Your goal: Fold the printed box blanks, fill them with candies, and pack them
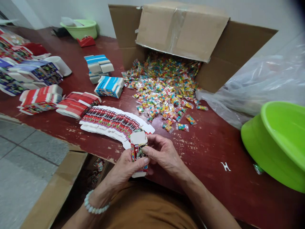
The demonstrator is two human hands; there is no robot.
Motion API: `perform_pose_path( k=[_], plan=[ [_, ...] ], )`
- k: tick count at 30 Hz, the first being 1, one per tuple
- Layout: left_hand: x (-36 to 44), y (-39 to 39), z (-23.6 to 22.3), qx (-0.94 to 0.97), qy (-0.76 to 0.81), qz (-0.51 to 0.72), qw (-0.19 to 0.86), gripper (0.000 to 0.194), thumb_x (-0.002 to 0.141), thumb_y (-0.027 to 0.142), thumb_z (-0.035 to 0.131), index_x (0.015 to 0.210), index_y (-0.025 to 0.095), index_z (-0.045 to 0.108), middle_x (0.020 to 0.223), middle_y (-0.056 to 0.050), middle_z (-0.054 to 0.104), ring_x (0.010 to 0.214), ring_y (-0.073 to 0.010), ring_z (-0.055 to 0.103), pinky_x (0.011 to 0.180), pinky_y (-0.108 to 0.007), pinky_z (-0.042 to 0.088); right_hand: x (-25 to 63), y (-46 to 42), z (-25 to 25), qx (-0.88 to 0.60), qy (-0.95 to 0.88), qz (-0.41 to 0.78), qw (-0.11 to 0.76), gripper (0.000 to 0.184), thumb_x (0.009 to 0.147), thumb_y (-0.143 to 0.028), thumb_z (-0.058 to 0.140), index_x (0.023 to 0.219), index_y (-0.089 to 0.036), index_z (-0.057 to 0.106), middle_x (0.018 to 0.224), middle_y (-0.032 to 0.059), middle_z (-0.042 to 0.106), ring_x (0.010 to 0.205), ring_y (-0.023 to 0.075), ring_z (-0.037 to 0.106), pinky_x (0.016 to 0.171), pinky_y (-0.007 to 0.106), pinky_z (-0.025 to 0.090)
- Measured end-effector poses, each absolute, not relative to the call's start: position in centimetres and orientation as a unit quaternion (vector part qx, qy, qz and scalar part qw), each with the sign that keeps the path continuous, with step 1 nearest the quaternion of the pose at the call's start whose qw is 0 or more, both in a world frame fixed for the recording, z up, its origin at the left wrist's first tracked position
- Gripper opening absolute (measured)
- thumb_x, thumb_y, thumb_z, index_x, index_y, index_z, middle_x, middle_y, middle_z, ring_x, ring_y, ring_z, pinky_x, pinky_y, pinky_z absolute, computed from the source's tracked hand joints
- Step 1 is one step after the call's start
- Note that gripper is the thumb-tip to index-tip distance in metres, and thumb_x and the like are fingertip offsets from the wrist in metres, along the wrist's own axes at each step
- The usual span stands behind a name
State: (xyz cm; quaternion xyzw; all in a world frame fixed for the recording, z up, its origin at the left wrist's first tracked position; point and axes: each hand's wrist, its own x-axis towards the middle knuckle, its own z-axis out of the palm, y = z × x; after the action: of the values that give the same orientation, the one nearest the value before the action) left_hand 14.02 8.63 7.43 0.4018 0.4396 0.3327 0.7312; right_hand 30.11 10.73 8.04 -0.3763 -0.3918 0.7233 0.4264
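A small printed candy box point(139, 151), red and black with white end flaps, stands upright between my two hands at the table's front edge. My left hand point(127, 165) grips it from the left, thumb across its lower front. On the right side, my right hand point(163, 152) pinches the upper part, with the thumb on the front face and fingers behind. Its top flap stands up and the bottom flap hangs loose. Just beyond lies a fanned row of flattened red cartons point(111, 121). Small clear packets of colourful candy point(164, 95) spill toward me from a large cardboard box point(183, 31).
Stacks of blue cartons point(109, 86), red cartons point(78, 103) and purple cartons point(35, 73) sit to the left. A large green basin point(274, 152) is at right, beside plastic sheeting point(267, 86). An open carton point(57, 187) stands below the table edge. Another green basin point(83, 28) sits far back.
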Motion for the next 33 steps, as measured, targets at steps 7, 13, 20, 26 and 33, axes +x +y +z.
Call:
perform_pose_path(
  k=[7,13,20,26,33],
  plan=[
    [14.8,8.2,6.8,0.358,0.436,0.369,0.739,0.035,0.072,0.043,0.083,0.086,0.013,0.071,0.064,-0.005,0.072,0.051,-0.0161,0.066,0.050,-0.026,0.057,29.3,10.4,8.5,-0.402,-0.353,0.721,0.440,0.041,0.066,-0.041,0.087,0.093,-0.016,0.070,0.064,-0.0020,0.065,0.037,0.0059,0.047,0.032,0.019,0.038],
    [14.8,8.4,7.1,0.315,0.447,0.355,0.758,0.037,0.068,0.044,0.084,0.081,0.014,0.066,0.061,-0.003,0.070,0.042,-0.0167,0.064,0.041,-0.025,0.052,29.0,10.4,8.1,-0.446,-0.367,0.684,0.446,0.031,0.071,-0.040,0.082,0.087,-0.015,0.071,0.048,-0.0052,0.058,0.033,0.0065,0.043,0.033,0.019,0.034],
    [14.7,9.3,7.0,0.359,0.499,0.435,0.658,0.059,0.067,0.032,0.087,0.116,0.019,0.057,0.099,-0.006,0.076,0.086,-0.0196,0.074,0.077,-0.029,0.060,30.1,11.6,6.9,-0.503,-0.434,0.553,0.503,0.038,0.071,-0.027,0.080,0.107,-0.019,0.067,0.083,0.0007,0.071,0.072,0.0145,0.065,0.071,0.028,0.054],
    [15.3,8.1,6.9,0.374,0.497,0.517,0.588,0.077,0.076,0.034,0.081,0.140,0.030,0.036,0.112,-0.006,0.073,0.088,-0.0201,0.074,0.078,-0.033,0.061,29.3,11.1,6.7,-0.443,-0.391,0.603,0.535,0.035,0.072,-0.029,0.080,0.102,-0.021,0.064,0.090,0.0010,0.070,0.078,0.0142,0.064,0.076,0.027,0.052],
    [13.8,8.3,6.8,0.371,0.523,0.449,0.622,0.033,0.083,0.044,0.074,0.105,0.022,0.063,0.082,0.000,0.070,0.064,-0.0132,0.063,0.059,-0.022,0.054,30.3,11.4,6.8,-0.437,-0.474,0.594,0.481,0.023,0.081,-0.039,0.073,0.076,-0.018,0.066,0.073,-0.0016,0.063,0.068,0.0122,0.055,0.068,0.026,0.045]
  ],
)
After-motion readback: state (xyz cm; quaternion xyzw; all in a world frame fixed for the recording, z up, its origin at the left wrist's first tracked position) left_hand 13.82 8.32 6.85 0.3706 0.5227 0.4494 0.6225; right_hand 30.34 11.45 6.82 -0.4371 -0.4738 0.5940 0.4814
